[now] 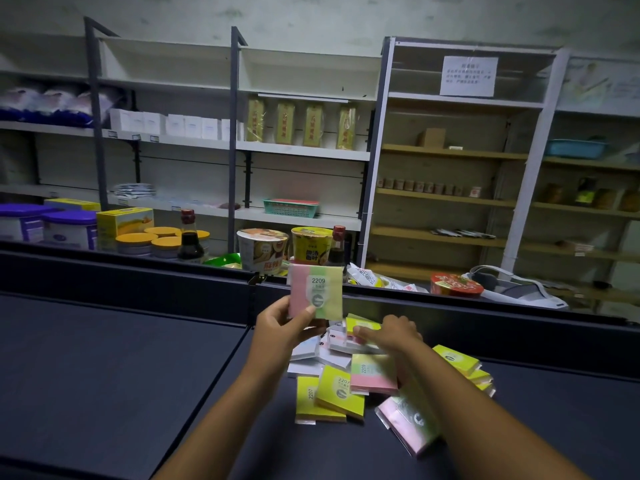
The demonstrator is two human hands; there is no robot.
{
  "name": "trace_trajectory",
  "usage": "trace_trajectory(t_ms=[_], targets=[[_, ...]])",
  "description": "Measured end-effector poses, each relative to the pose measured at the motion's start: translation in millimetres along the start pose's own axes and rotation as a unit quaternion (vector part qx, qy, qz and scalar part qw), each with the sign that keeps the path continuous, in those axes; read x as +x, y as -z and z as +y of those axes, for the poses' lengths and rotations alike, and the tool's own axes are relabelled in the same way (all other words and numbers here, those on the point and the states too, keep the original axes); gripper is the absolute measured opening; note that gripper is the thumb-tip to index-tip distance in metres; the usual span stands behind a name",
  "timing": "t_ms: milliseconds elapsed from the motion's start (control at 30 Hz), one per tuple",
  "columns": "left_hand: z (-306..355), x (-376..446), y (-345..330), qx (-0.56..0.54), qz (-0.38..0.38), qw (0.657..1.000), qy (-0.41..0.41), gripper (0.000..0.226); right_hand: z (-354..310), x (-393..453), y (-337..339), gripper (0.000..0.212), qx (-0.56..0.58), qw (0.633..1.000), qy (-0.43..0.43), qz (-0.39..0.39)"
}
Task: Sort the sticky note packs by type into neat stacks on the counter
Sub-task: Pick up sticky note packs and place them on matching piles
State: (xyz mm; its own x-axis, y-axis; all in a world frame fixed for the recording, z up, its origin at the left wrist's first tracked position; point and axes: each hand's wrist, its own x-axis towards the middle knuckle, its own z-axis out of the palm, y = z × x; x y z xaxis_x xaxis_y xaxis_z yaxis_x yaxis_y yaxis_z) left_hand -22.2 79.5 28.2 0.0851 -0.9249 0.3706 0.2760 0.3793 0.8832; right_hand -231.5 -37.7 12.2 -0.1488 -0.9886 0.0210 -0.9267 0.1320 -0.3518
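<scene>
The left hand (280, 325) holds a three-colour sticky note pack (316, 292) (label reads 2209) upright, thumb across its front, above the loose pile of packs (349, 375) on the dark counter (104, 358). Just right of it, the right hand (393, 336) pinches a yellow pack (362, 324) atop the pile

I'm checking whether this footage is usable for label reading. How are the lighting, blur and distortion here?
Head view: dim, greenish light; wide-angle bending curves the shelves and counter edge. The raised striped pack in the left hand is sharp enough to read 2209. The right hand and the pink pack under its forearm are motion-smeared. Corners darken and soften.
</scene>
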Motion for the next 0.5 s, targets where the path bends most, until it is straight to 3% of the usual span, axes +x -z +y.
trace_trajectory(t_ms=[233, 367, 500], targets=[[-5, 2, 10, 0.018, 0.017, 1.000, 0.004, 0.023, -5, -3, 5, 0.065, 0.088, 0.996, -0.029, 0.004], [-8, 0, 13, 0.036, 0.030, 0.999, 0.005, 0.023, -11, -10, 8, 0.070, 0.158, 0.987, -0.035, 0.019], [-8, -7, 14, 0.046, 0.053, 0.998, 0.006, 0.019, -11, -17, 6, 0.035, 0.288, 0.955, -0.006, 0.075]])
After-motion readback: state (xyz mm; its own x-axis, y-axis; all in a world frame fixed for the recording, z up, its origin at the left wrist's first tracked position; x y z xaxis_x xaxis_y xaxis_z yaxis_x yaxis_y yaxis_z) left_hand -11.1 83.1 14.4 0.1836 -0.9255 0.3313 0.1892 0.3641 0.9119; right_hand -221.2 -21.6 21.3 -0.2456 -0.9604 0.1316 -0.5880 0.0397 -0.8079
